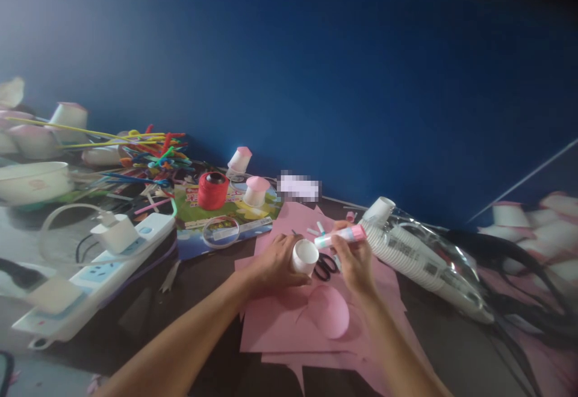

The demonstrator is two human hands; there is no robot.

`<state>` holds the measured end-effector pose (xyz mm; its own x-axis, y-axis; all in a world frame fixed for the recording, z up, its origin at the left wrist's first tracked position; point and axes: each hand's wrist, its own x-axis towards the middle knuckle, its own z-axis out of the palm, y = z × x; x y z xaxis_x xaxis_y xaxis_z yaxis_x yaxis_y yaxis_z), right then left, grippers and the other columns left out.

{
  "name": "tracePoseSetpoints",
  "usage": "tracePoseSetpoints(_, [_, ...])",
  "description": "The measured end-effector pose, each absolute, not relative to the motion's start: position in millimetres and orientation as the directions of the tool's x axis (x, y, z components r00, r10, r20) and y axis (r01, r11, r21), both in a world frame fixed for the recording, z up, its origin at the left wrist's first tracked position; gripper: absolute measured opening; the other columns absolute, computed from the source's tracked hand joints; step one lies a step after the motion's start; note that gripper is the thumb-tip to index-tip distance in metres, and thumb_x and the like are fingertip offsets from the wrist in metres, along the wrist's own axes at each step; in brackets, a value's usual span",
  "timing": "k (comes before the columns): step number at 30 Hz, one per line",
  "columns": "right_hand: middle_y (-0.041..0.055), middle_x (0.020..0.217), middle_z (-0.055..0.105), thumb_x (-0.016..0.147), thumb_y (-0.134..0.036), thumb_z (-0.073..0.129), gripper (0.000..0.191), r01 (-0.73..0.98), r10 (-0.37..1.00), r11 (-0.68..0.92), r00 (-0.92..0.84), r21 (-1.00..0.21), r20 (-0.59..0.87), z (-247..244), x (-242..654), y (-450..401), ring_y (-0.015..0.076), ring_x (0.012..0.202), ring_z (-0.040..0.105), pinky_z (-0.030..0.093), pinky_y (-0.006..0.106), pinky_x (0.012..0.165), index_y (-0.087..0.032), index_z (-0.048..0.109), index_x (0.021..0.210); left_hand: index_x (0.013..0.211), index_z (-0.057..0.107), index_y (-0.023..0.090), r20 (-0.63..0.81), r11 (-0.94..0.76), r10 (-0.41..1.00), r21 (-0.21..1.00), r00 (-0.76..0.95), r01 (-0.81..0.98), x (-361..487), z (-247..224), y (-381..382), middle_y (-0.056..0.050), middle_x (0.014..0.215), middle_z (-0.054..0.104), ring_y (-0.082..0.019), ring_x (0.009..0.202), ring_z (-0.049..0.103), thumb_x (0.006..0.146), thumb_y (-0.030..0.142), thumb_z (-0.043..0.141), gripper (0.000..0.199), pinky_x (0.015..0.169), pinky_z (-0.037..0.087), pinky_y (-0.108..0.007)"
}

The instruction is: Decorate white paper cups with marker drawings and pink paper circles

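Observation:
My left hand (280, 264) is wrapped around a white paper cup (305, 258), its round end facing up toward me. In my right hand (354, 261) is a glue stick (327, 240) with a pink end, its other end close to the cup's rim. Whether the glue touches the cup I cannot tell. Black-handled scissors (326, 267) lie between my hands, their blades hidden. Just below them, a round pink paper piece (329, 312) rests on the stacked pink paper sheets (271, 334).
To the left lie a white power strip (149, 231) with plugs, a red thread spool (213, 191), a pink-topped cup (257, 192) on a colourful booklet (253, 228), and pipe cleaners (158, 150). On the right is a bagged stack of paper cups (415, 258). A blue partition (316, 84) stands behind.

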<state>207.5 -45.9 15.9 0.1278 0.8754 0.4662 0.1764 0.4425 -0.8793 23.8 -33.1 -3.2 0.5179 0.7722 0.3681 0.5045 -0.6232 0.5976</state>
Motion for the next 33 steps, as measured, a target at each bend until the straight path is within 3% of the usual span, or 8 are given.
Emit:
tracePoseSetpoints(4, [0.0021,0.077,0.06,0.078,-0.035,0.063,0.025,0.205,0.884,0.434,0.091,-0.877,0.458,9.0,194.5,-48.3,0.0161,0.065,0.057,0.046,0.028,0.06,-0.018,0.055,0.095,0.098,0.052,0.02,0.368,-0.632,0.766,0.581,0.527,0.513,25.4,-7.7,-29.7,-0.006,0.092,0.057,-0.025,0.086,0.053,0.059,0.032,0.072,0.046,0.075,0.043,-0.037])
tracePoseSetpoints(11, [0.0062,0.089,0.063,0.079,-0.034,0.06,0.021,0.435,0.838,0.452,0.09,-0.779,0.538,9.6,196.2,-46.3,0.0212,0.08,0.06,0.047,0.033,0.071,-0.018,0.056,0.092,0.092,0.05,0.019,0.383,-0.634,0.768,0.563,0.513,0.53,27.2,-10.1,-28.6,-0.006,0.09,0.057,-0.024,0.085,0.052,0.061,0.035,0.07,0.04,0.075,0.043,-0.036])
tracePoseSetpoints(18, [0.0045,0.084,0.058,0.078,-0.03,0.062,0.014,0.62,0.689,0.557,0.026,-0.552,0.725,17.6,195.1,-52.7,0.0197,0.076,0.057,0.047,0.032,0.069,-0.02,0.055,0.085,0.093,0.051,0.019,0.396,-0.65,0.758,0.523,0.518,0.551,28.2,-14.6,-26.4,-0.007,0.089,0.057,-0.025,0.085,0.053,0.058,0.039,0.073,0.046,0.075,0.043,-0.038])
tracePoseSetpoints(26, [0.0006,0.066,0.056,0.079,-0.029,0.057,0.011,0.585,0.797,0.46,0.061,-0.668,0.601,26.1,198.6,-57.8,0.0164,0.061,0.054,0.043,0.029,0.058,-0.019,0.054,0.074,0.095,0.053,0.018,0.446,-0.689,0.725,0.478,0.525,0.545,30.4,-18.5,-24.2,-0.006,0.087,0.059,-0.023,0.082,0.053,0.061,0.036,0.069,0.042,0.078,0.042,-0.038])
tracePoseSetpoints(33, [-0.0036,0.047,0.045,0.08,-0.035,0.055,0.024,0.305,0.915,0.355,0.083,-0.884,0.395,30.7,196.7,-57.1,0.0128,0.044,0.044,0.036,0.026,0.044,-0.02,0.052,0.061,0.093,0.053,0.018,0.436,-0.693,0.72,0.487,0.539,0.531,28.1,-12.6,-27.4,-0.006,0.087,0.058,-0.023,0.081,0.053,0.065,0.036,0.066,0.036,0.076,0.042,-0.036])
